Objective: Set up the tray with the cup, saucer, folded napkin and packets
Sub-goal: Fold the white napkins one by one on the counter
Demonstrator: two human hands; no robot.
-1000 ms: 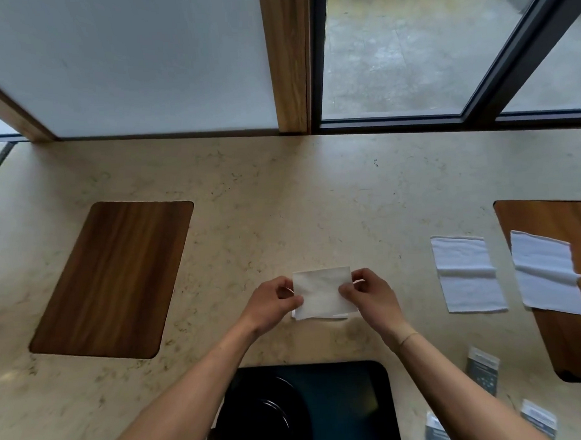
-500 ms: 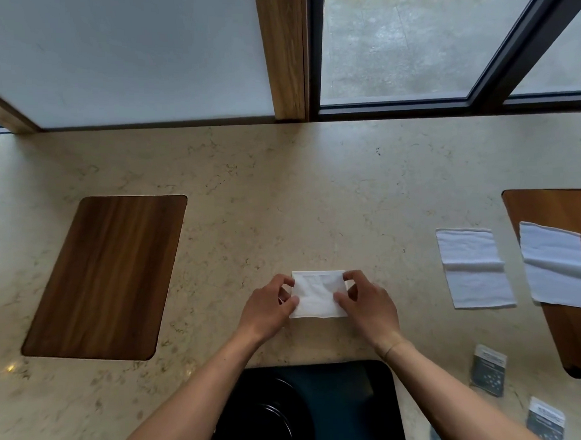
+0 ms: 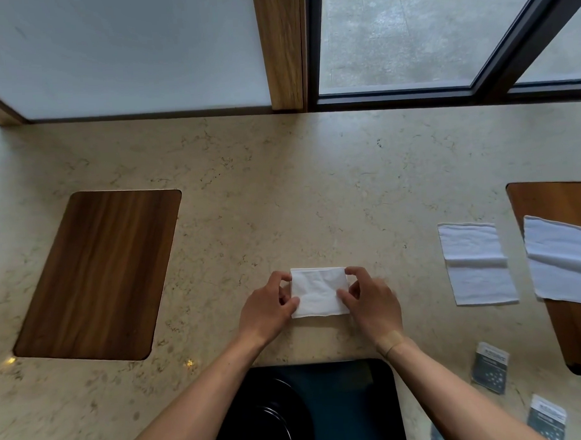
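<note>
While the black tray [image 3: 348, 399] waits at six o'clock with a dark saucer [image 3: 273, 418] already on it, both hands work just beyond its far edge. Left hand [image 3: 269, 306] pinches the napkin's [image 3: 319, 292] left edge, fingers closed on it; right hand [image 3: 372, 297] grips the right edge the same way, likely squaring the fold flat against the counter [image 3: 281, 187] so it holds its shape. Packets [image 3: 490, 366] lie at four o'clock, within easy reach for later. Further out at three o'clock, two spare cloths [image 3: 475, 262] sit unfolded, one overlapping a wood inlay [image 3: 552, 200]. No cup visible yet.
</note>
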